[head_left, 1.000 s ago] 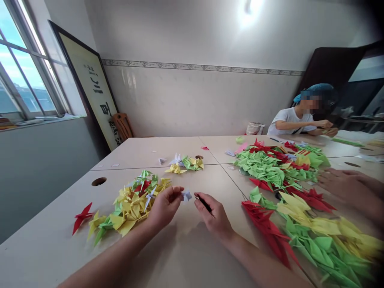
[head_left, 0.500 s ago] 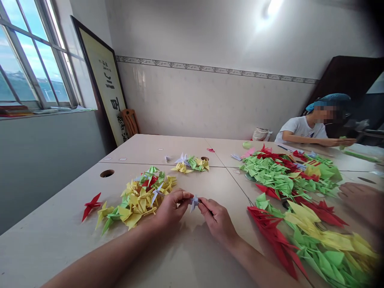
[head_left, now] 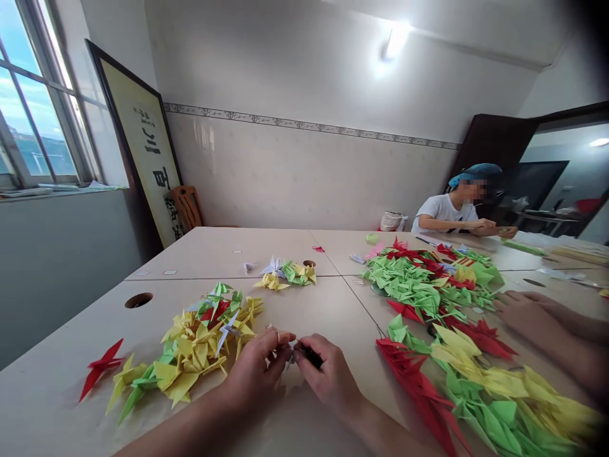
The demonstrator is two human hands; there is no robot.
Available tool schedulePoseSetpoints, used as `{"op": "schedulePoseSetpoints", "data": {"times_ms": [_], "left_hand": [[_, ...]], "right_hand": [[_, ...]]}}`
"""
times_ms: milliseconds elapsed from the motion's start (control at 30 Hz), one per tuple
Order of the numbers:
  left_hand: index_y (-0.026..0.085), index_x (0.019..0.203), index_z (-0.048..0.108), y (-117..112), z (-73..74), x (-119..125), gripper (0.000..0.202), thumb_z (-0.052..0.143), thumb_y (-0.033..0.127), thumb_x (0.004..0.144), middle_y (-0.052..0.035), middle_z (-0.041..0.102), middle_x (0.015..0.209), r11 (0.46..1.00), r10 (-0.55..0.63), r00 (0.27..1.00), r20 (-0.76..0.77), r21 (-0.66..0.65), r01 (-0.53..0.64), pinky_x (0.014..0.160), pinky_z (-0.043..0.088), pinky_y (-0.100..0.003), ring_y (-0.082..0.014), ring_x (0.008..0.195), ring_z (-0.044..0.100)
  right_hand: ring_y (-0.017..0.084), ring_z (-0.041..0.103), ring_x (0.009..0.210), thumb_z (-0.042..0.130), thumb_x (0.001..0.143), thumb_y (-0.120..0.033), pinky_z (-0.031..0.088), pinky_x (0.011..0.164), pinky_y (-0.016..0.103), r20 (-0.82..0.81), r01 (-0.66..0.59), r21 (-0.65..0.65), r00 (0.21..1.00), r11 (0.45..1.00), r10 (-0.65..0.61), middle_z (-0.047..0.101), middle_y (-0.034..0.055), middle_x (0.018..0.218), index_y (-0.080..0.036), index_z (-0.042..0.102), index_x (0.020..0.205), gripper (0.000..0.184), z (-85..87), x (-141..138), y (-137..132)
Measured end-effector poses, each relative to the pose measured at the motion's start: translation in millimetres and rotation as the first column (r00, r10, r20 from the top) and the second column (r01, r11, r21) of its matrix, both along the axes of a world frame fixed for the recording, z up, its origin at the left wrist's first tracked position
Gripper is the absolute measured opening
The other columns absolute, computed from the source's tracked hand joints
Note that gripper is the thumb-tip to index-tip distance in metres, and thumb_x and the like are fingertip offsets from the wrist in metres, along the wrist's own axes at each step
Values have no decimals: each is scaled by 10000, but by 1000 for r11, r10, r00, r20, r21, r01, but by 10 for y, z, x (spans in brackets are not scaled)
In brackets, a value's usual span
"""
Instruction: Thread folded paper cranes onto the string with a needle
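Observation:
My left hand (head_left: 257, 371) and my right hand (head_left: 328, 374) meet low in the middle of the table. A small pale paper crane (head_left: 289, 359) sits between them, mostly hidden by my fingers. My left fingers pinch it. My right hand grips a thin black stick-like tool (head_left: 311, 357), probably a pen. To the left of my left hand lies a heap of yellow, green and red origami cranes (head_left: 204, 339). To the right of my right hand lie long strings of red, green and yellow cranes (head_left: 457, 374).
A co-worker's hands (head_left: 521, 314) rest at the right edge of the table. Another person (head_left: 447, 212) works at the far end. A small crane cluster (head_left: 285, 274) stands on the beige table (head_left: 309, 311), which has a round hole (head_left: 138, 300). A window and framed calligraphy stand left.
My hands have closed in from apart and now meet around the pale crane, which is mostly covered. The view has tilted, so the room sits lower and turned in the frame.

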State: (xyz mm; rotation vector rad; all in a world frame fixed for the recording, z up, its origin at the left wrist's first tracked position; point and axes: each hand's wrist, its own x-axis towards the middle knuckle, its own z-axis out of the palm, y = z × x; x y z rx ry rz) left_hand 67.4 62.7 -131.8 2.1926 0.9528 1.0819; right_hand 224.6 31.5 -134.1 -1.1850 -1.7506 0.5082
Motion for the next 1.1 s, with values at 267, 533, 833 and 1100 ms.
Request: {"op": "schedulePoseSetpoints", "data": {"times_ms": [267, 533, 833, 1100], "left_hand": [[202, 1040, 500, 4, -8, -3, 258, 501, 260, 788, -4, 583, 744, 994, 9, 999, 51, -106, -4, 562, 438, -214, -119, 638, 542], [206, 1078, 456, 20, -29, 2, 305, 515, 253, 782, -9, 584, 750, 988, -38, 994, 101, -148, 52, 591, 436, -236, -135, 683, 562], [168, 837, 569, 16, -96, 138, 299, 640, 414, 681, -9, 594, 714, 805, -13, 909, 417, -535, 257, 569, 443, -212, -116, 627, 552], [150, 768, 609, 115, -22, 59, 286, 695, 381, 622, -16, 621, 687, 860, 160, 887, 434, -502, 91, 591, 446, -222, -129, 634, 566]], "right_hand": [[130, 516, 671, 511, 754, -164, 408, 617, 218, -78, -67, -54, 995, 996, 63, 586, 22, 738, -154, 602, 788, 98, -1, 20, 7], [95, 399, 550, 512, 736, -174, 333, 510, 187, -122, -92, -92, 989, 991, 81, 462, -36, 565, -150, 576, 642, 116, 21, 30, 3], [108, 450, 589, 471, 789, -266, 377, 544, 194, -266, 0, -44, 964, 999, -12, 513, -9, 628, -148, 552, 698, 169, 27, -9, -2], [120, 476, 647, 459, 830, -295, 387, 578, 203, -238, -87, -78, 969, 993, 66, 541, 14, 721, -152, 589, 848, 194, 67, -32, -81]]}}
